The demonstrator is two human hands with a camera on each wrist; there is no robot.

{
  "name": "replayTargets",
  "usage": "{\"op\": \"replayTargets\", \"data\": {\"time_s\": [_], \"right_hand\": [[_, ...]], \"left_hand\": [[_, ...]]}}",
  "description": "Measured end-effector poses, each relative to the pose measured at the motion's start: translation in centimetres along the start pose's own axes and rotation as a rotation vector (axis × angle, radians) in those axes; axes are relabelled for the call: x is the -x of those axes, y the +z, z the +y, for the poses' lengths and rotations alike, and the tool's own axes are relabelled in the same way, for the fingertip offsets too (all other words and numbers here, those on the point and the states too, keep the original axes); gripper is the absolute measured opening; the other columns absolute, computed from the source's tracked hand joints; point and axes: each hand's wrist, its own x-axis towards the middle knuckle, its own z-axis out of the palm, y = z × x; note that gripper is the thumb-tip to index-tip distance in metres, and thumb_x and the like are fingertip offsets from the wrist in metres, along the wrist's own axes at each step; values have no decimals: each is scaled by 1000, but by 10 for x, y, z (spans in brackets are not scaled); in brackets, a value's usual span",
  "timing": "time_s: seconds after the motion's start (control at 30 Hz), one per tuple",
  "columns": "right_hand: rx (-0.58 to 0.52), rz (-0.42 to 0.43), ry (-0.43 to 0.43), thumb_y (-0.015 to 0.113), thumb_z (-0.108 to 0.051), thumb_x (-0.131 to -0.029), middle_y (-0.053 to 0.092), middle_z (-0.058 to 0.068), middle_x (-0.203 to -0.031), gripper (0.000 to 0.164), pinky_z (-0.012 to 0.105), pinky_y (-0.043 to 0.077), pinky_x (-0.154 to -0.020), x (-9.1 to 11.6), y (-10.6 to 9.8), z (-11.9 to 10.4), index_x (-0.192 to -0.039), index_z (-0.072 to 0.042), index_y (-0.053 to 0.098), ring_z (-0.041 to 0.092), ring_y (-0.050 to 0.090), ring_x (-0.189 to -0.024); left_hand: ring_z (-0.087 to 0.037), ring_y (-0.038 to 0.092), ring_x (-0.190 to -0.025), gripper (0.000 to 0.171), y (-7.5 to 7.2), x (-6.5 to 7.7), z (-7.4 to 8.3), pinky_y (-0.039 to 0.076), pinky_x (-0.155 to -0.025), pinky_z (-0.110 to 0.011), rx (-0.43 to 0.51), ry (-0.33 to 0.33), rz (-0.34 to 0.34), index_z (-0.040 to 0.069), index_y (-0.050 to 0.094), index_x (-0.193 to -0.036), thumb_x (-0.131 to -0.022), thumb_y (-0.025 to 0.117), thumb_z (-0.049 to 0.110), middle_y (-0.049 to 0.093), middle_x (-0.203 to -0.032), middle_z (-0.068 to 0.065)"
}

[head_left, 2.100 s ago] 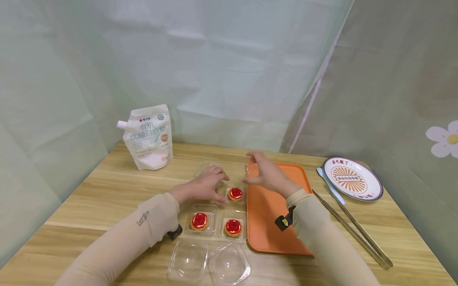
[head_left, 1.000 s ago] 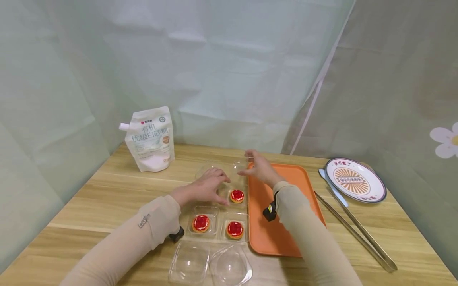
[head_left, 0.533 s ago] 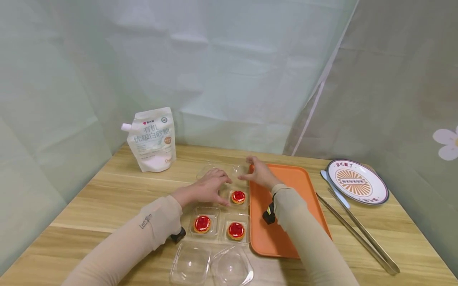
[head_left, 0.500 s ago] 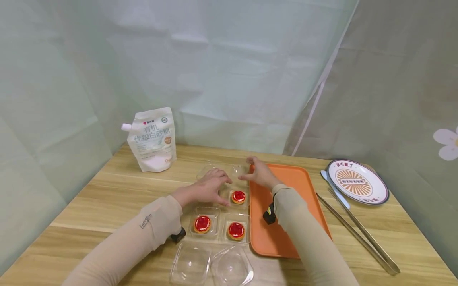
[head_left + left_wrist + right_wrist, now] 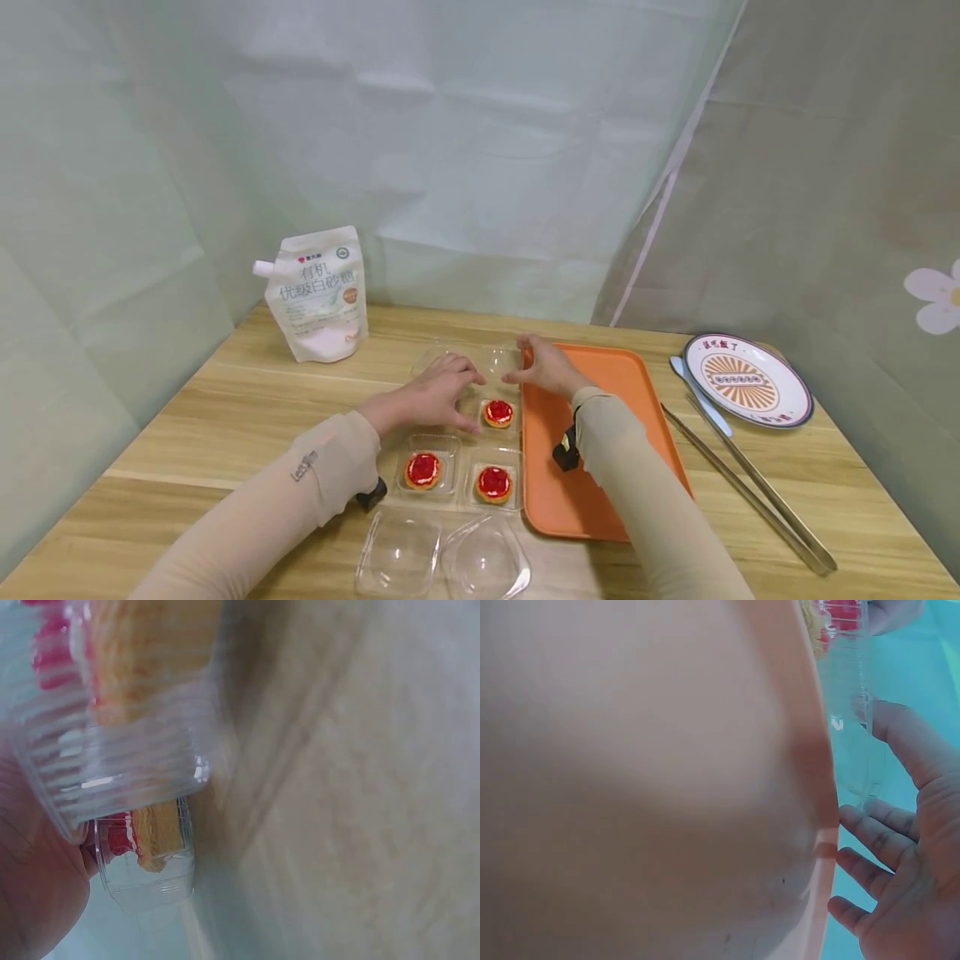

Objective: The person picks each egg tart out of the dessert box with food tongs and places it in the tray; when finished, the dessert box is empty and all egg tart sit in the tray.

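Observation:
Three red-topped tarts show in the head view: a back tart (image 5: 498,413), a front left tart (image 5: 423,471) and a front right tart (image 5: 493,484). Each sits in the base of a clear plastic clamshell box. My left hand (image 5: 438,392) has its thumb and fingers around the back box (image 5: 512,429), its palm hiding what lies beneath. At that box's raised clear lid (image 5: 504,360), my right hand (image 5: 551,367) grips the right edge between thumb and fingers. The right wrist view shows the thumb (image 5: 900,727) touching the clear plastic, other fingers spread close to the tray.
An orange tray (image 5: 577,492) adjoins the boxes on the right. Tongs (image 5: 750,492), a pale blue knife (image 5: 697,392) and a patterned plate (image 5: 742,379) lie farther right. A white sugar pouch (image 5: 318,296) stands back left. Two open lids, left lid (image 5: 397,554) and right lid (image 5: 486,558), extend forward.
My right hand has shifted left and slightly down along with the clear lid edge. The left hand stays around the back box; the tarts and tray have not moved on the table.

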Motion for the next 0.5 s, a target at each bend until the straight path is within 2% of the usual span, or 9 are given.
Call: {"op": "replayTargets", "data": {"time_s": [0.5], "right_hand": [[19, -43, -41, 77, -34, -80, 39, 17, -151, 86, 49, 33, -115, -1, 0, -1, -147, -1, 34, 34, 37, -140]], "left_hand": [[-26, 43, -125, 82, -7, 5, 1, 30, -112, -48, 3, -8, 7, 10, 54, -133, -69, 79, 54, 53, -129, -8]]}}
